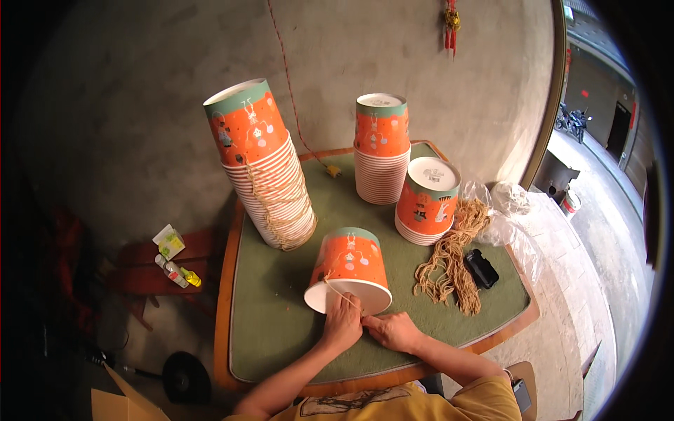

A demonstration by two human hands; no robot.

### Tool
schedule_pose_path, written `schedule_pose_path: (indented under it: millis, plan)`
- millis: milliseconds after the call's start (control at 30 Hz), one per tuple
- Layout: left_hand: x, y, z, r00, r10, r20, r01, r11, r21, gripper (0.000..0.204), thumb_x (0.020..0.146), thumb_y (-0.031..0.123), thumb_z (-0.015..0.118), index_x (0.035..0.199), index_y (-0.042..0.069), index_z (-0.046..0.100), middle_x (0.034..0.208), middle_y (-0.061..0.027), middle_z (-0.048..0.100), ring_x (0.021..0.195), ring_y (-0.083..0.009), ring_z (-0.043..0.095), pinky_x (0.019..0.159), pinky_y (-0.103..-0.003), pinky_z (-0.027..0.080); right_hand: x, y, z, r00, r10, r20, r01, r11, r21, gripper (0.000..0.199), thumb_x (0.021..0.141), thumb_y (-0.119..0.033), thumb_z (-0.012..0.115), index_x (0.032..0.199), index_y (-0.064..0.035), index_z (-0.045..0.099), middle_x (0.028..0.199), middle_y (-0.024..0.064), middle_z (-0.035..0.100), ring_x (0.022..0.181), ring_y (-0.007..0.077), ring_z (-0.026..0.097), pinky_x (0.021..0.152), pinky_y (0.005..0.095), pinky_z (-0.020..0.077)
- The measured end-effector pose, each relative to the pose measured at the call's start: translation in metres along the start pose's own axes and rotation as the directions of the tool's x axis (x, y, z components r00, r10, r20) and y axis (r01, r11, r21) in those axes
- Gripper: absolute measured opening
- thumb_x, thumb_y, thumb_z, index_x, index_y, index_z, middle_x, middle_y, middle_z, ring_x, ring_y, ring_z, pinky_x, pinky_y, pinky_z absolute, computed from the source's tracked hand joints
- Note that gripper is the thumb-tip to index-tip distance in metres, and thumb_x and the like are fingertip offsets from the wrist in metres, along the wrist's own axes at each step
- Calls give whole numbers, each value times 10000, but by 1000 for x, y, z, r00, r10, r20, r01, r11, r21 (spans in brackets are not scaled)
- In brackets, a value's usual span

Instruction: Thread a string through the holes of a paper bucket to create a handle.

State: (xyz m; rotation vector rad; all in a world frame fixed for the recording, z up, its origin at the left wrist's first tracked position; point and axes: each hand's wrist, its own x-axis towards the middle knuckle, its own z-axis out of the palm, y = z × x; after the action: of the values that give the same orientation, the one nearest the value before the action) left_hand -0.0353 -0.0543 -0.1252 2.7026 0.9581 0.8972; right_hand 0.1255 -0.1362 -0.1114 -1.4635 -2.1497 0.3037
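Observation:
An orange paper bucket point(351, 256) with a green band lies on its side near the front of the table, its white mouth facing me. From the bucket's side a thin tan cord point(337, 289) crosses the rim and runs down to my fingers. My left hand point(342, 324) is closed on the cord at the mouth, fingers partly inside the rim. Just right of it, my right hand point(394, 331) pinches at the cord's lower end beside the rim; its fingertips nearly meet the left ones. The fingers cover most of the cord's end.
A tall leaning bucket stack point(263, 182) with cords draped down it stands left. Two shorter stacks, one at the back point(382, 168) and one nearer right point(425, 210), stand upside down. Right lie a cord bundle point(460, 277), a black case point(481, 269) and a plastic bag point(516, 235).

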Motion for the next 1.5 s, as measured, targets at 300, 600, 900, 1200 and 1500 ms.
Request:
schedule_pose_path:
  millis: [300,600,900,1200,1500]
  plan:
    - [-1,-3,0,999,-22,47,22,1000,-5,274,718,1,610,960,-21,482,977,-209,525,960,-383,513,869,-469,428,2,-2,-4,999,22,29,-22,1000,1,218,851,-170,631,1068,-160,611,822,83,700,704,304,681,579,418,547]
    - [3,-1,-5,1000,4,25,-4,1000,14,253,757,44,626,958,-14,482,947,-199,515,933,-372,509,853,-469,421,0,4,-17,991,-99,-95,82,982,-172,252,873,-193,605,1112,-115,594,820,52,684,657,245,676,550,387,549]
    - [4,-5,-8,1000,24,8,-24,999,-41,207,796,80,631,938,2,503,923,-186,530,896,-353,537,826,-457,443,0,15,-25,984,-171,-59,129,891,-436,401,826,-184,640,1222,-137,601,770,14,631,637,194,644,539,312,529]
    - [8,-6,-50,967,163,-196,-185,978,-98,205,783,57,688,941,64,558,951,-90,580,897,-295,594,790,-398,493,23,4,-65,960,-233,-158,185,945,-269,416,776,-108,672,1185,-175,643,672,3,537,569,187,585,480,321,475]
    - [43,-41,-98,846,-85,-526,-32,977,-210,374,846,77,644,1192,6,519,1237,-173,484,1125,-330,491,958,-424,427,94,10,-116,890,411,-199,-124,637,761,210,1009,-178,564,1090,2,635,747,-22,632,619,29,548,531,196,446]
